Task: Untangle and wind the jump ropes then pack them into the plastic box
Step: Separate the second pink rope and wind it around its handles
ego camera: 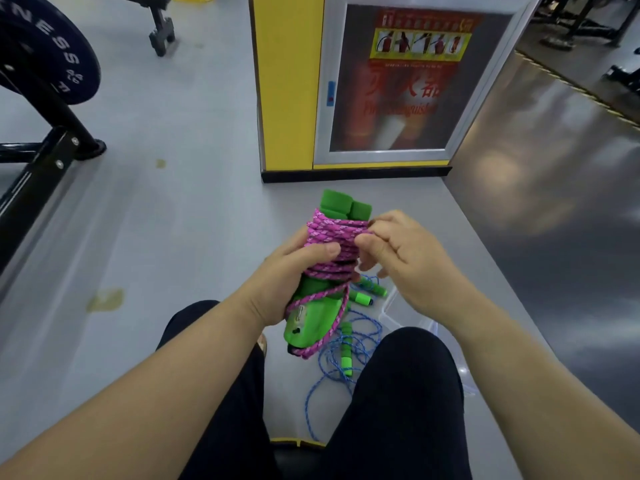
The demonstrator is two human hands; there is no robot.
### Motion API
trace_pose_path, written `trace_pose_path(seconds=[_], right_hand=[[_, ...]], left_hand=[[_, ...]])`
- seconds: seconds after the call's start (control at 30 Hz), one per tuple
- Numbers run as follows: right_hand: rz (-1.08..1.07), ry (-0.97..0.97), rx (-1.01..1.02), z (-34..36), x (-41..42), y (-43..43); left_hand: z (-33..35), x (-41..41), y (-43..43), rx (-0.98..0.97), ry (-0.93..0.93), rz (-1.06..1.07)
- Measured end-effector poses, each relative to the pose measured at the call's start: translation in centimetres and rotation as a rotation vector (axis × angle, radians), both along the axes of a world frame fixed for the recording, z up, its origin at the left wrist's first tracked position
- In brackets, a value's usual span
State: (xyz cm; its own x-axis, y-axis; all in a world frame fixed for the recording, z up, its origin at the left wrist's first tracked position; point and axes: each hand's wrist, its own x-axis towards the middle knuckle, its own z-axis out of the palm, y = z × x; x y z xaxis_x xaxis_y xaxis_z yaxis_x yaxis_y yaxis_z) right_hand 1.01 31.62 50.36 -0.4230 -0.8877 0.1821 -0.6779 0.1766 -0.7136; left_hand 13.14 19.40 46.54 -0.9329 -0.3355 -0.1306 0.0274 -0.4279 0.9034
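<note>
Head view
Left hand: the left hand (pixel 287 275) is wrapped around the lower middle of a bundle, with the thumb lying across the coils.
Right hand: the right hand (pixel 405 258) pinches a strand at the upper right side of the winding, between the thumb and curled fingers.
Pink rope: the pink rope (pixel 334 233) is wound in tight coils around a pair of green handles (pixel 343 204). A looser length crosses the lower part of the handles and loops under their bottom end.
Bundle position: it is held in the air above the knees, tilted, with the foam ends pointing away from the person.
Blue rope: the blue rope (pixel 332 362) lies in loose loops on the floor (pixel 173 220) between the legs (pixel 398 393). Its green grips rest among the loops and just beyond them.
Plastic box: the clear plastic box (pixel 388 306) stands on the floor just beside the blue rope. It is mostly hidden by the right arm and knee, and I cannot tell what is inside.
Surroundings: a fire-extinguisher cabinet (pixel 391 81) is set in a yellow pillar (pixel 287 81) straight ahead. A weight plate (pixel 45 50) sits on a black frame (pixel 45 147) at the far left.
</note>
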Motion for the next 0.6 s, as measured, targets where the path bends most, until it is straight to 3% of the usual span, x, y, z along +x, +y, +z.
trace_pose_path(seconds=[0.07,0.13,0.3,0.37,0.43,0.53,0.6], right_hand=[[-0.032,0.199,-0.060,0.5,-0.7,0.0],[-0.052,0.246,-0.146,0.7,-0.8,-0.1],[-0.190,-0.244,-0.399,1.3,-0.3,0.0],[-0.184,-0.321,-0.471,1.4,-0.4,0.0],[-0.138,-0.190,-0.536,1.0,-0.3,-0.1],[-0.084,0.255,-0.560,-0.1,-0.6,-0.3],[-0.090,0.403,-0.513,-0.8,-1.0,-0.4]], left_hand=[[0.1,-0.2,0.3,0.038,0.016,-0.026],[0.1,-0.4,0.3,0.074,0.029,-0.039],[0.3,0.0,-0.1,0.022,0.009,-0.113],[0.3,0.3,0.0,0.023,0.013,-0.138],[0.3,0.4,0.1,0.053,0.034,-0.138],[0.4,0.3,0.3,0.093,0.036,-0.096],[0.3,0.4,0.3,0.091,0.013,-0.056]])
